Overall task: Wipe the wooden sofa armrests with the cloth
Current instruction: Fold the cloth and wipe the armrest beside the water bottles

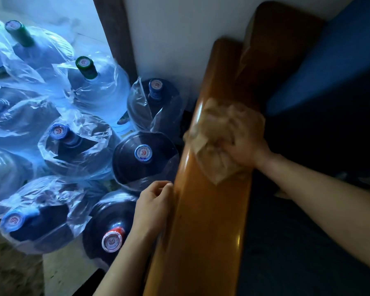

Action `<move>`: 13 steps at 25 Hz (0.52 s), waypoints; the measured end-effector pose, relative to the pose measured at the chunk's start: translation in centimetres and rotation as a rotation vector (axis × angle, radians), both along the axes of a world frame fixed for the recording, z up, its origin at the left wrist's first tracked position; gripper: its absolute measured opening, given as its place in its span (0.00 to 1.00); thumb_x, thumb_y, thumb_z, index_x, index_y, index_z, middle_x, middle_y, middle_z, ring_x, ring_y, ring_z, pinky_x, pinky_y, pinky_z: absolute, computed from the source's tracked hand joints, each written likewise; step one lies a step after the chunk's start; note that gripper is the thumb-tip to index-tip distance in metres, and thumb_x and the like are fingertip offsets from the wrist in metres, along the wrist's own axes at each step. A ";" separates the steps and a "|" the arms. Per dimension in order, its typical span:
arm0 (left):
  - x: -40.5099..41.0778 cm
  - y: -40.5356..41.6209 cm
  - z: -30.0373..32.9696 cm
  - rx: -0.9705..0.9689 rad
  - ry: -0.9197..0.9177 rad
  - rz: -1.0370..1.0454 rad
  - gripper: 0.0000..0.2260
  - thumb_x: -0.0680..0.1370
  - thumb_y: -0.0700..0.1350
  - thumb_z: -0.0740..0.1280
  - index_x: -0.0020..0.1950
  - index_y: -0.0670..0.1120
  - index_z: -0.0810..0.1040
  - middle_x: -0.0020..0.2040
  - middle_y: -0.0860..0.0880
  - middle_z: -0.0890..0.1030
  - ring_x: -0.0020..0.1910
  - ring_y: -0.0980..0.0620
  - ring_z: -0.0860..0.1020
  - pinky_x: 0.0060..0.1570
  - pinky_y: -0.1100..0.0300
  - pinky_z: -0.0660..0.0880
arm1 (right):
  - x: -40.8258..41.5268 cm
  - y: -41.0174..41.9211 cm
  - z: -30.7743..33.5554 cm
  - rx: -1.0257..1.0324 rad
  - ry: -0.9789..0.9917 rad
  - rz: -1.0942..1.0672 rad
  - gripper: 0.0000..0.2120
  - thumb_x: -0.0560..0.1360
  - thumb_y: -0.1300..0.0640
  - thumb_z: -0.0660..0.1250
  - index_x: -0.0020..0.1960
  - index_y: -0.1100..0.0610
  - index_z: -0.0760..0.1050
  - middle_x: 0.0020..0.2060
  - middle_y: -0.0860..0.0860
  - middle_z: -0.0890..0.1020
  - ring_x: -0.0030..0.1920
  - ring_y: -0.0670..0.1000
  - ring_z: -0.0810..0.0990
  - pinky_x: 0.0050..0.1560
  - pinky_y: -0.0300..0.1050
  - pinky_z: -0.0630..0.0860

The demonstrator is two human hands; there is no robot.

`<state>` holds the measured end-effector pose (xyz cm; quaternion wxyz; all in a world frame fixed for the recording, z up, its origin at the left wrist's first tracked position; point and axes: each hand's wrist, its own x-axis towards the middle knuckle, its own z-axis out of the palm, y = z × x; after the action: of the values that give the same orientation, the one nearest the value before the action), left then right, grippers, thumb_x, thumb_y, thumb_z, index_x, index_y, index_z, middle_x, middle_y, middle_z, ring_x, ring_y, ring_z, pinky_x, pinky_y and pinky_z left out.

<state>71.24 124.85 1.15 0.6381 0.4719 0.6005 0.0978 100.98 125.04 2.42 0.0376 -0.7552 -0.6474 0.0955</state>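
Note:
A glossy brown wooden armrest (203, 214) runs from the bottom centre up toward the wall. A crumpled tan cloth (216, 133) lies on its top about halfway along. My right hand (247, 146) presses down on the cloth, fingers bunched into it. My left hand (153, 205) rests against the armrest's outer left edge, lower down, fingers loosely curled and holding nothing. The cloth and right hand look motion-blurred.
Several large water bottles (142, 159) wrapped in clear plastic stand packed on the floor right beside the armrest's left side. A blue sofa cushion (333, 67) lies to the right. The white wall (179, 35) and the wooden sofa back (273, 39) close off the far end.

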 end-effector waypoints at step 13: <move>-8.8 -7.4 -0.1 -0.159 0.062 0.183 0.08 0.71 0.53 0.67 0.37 0.56 0.86 0.33 0.52 0.85 0.36 0.49 0.81 0.39 0.51 0.77 | -11.8 -6.1 0.5 -0.152 0.017 0.154 0.40 0.71 0.26 0.58 0.80 0.39 0.62 0.84 0.51 0.56 0.84 0.61 0.47 0.81 0.64 0.42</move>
<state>62.47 117.44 1.04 0.6429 0.3660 0.6664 0.0929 89.15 118.94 2.95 -0.0218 -0.7030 -0.6942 0.1532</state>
